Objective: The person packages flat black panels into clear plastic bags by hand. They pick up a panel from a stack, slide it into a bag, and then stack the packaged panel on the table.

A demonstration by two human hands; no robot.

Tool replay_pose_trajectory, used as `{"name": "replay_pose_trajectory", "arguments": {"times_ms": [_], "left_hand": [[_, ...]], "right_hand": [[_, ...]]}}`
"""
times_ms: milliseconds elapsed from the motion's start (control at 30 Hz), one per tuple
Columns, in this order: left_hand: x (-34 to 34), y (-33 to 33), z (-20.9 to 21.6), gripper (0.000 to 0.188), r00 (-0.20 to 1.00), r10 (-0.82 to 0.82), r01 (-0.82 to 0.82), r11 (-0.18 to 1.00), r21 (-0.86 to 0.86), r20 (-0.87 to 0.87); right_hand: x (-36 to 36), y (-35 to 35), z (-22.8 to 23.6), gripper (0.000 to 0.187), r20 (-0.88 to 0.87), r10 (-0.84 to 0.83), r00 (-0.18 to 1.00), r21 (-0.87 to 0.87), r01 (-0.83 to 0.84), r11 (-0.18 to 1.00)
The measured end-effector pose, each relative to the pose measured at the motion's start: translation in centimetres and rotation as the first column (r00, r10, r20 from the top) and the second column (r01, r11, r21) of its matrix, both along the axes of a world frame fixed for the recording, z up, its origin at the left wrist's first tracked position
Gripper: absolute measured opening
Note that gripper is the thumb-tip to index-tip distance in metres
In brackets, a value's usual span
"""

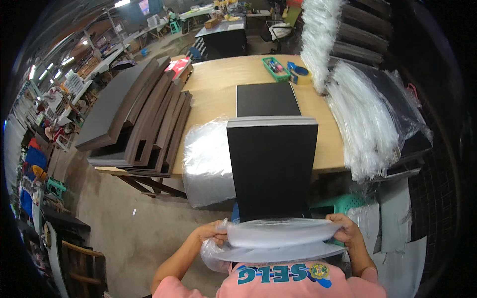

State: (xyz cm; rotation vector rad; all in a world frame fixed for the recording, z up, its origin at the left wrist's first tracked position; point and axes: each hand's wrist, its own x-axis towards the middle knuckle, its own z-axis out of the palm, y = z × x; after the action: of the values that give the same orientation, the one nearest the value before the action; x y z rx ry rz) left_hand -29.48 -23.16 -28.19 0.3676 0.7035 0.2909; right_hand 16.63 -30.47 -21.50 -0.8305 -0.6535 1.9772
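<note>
A clear plastic bag (283, 233) is stretched between my two hands, close to my chest. My left hand (213, 232) is closed on its left edge, with some loose film hanging below the fingers. My right hand (346, 229) pinches the opposite edge. Just beyond the bag, a black panel (272, 166) with a pale layered top edge stands tilted against the table's near side. Its lower end meets the plastic; whether it sits inside the bag I cannot tell. Behind it another black panel (266, 99) lies flat on the table.
On the wooden table (213, 79), stacked dark boards (144, 119) fill the left side. Clear plastic sleeves (208, 164) hang over the near edge, and plastic-wrapped stacks (365, 119) stand at right. A green basket (276, 69) and tape rolls (299, 73) sit farther back.
</note>
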Motion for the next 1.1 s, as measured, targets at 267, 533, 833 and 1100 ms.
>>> {"name": "replay_pose_trajectory", "arguments": {"times_ms": [267,533,833,1100], "left_hand": [[1.2,-0.9,-1.8,0.034,0.997,-0.073,0.070,0.991,0.112,0.027],[0.6,-0.5,-1.8,0.029,0.975,-0.173,0.198,0.961,0.194,-0.141],[1.3,2.6,-8.4,0.027,0.908,-0.249,0.327,0.924,0.199,-0.336],[-0.8,6.5,-14.9,0.028,0.882,-0.021,0.180,0.939,0.293,-0.472]], "right_hand": [[0.1,-0.6,-0.7,0.041,-0.075,0.084,0.994,-0.069,-0.089,0.994],[-0.7,-1.5,3.7,0.038,-0.062,0.238,0.969,0.001,-0.239,0.971],[2.8,3.0,-13.6,0.037,0.165,0.273,0.948,-0.159,-0.248,0.956],[0.7,10.2,-17.9,0.048,0.764,0.219,0.607,-0.278,0.003,0.961]]}}
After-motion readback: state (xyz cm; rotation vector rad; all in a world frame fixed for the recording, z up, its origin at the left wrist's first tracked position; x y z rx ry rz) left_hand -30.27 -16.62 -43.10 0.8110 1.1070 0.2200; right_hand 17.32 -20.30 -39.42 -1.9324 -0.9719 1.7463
